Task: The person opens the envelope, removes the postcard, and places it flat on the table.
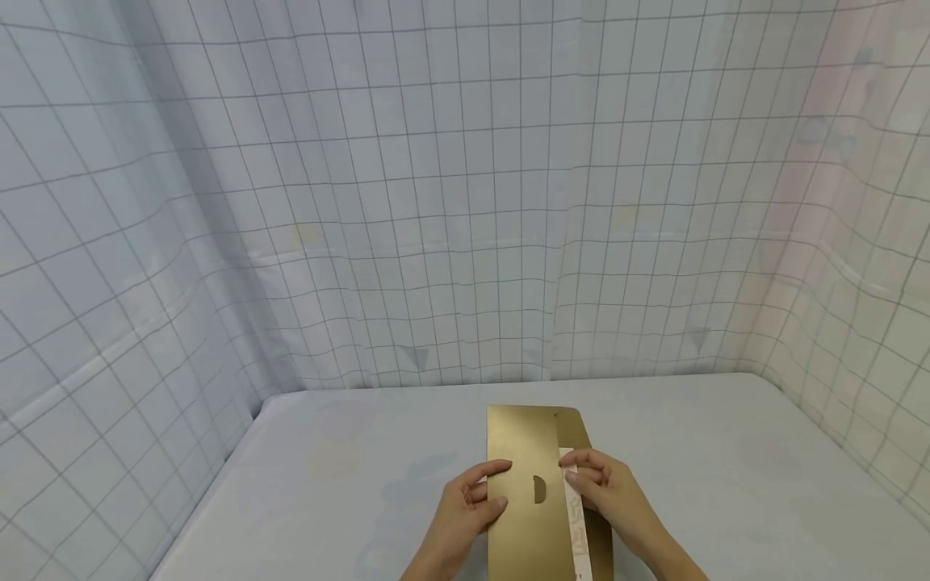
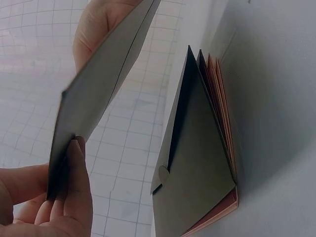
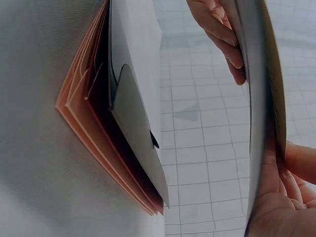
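A flat gold card envelope (image 1: 526, 532), with a half-moon slot near its middle, is held up between both hands. At its left edge my left hand (image 1: 462, 512) pinches the card between thumb and fingers. My right hand (image 1: 610, 492) pinches the right side, thumb over a white strip (image 1: 577, 532) with faint pinkish marks that runs lengthwise along the gold panel's edge. In the right wrist view the right fingers reach in between a gold layer (image 3: 277, 89) and a pale layer (image 3: 256, 98). The envelope's lower end lies outside the head view.
Below the held envelope, on the white-covered table (image 1: 327, 468), sits a stack of folded card (image 2: 202, 148), grey-looking on top with a rounded tab, several salmon and dark red layers (image 3: 81, 123) fanned underneath. Gridded white curtains (image 1: 465, 202) surround the table's back and sides.
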Action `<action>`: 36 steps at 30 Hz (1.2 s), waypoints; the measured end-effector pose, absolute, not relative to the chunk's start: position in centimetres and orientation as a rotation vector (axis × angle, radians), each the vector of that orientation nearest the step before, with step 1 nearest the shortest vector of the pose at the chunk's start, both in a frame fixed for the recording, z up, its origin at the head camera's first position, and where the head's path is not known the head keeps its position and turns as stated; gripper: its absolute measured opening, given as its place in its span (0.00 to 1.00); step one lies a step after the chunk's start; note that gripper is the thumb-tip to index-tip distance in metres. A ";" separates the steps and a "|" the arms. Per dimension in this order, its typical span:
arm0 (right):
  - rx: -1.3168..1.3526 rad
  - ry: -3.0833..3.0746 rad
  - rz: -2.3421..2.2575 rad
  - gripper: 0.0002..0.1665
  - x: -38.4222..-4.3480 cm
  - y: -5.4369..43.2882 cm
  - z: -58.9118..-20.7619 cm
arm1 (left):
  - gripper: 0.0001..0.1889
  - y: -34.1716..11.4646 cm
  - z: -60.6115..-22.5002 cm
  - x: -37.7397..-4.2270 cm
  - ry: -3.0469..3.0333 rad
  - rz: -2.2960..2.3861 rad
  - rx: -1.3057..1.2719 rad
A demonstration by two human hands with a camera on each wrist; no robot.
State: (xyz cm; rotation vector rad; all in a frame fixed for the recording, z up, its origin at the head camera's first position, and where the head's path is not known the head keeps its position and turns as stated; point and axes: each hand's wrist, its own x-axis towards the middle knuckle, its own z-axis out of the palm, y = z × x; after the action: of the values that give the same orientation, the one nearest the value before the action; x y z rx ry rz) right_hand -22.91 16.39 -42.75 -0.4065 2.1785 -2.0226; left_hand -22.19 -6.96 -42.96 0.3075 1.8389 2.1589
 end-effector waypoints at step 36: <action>-0.321 2.397 -1.951 0.22 -23.2 16.8 -42.8 | 0.24 -7.5 -42.8 -22.5 1.881 2.158 0.317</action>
State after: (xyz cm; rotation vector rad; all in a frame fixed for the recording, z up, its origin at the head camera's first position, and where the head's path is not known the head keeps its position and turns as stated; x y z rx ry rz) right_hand -23.17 16.81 -42.82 -0.3209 2.3974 -1.9513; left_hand -22.49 -7.54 -42.79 0.3171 1.8806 2.1583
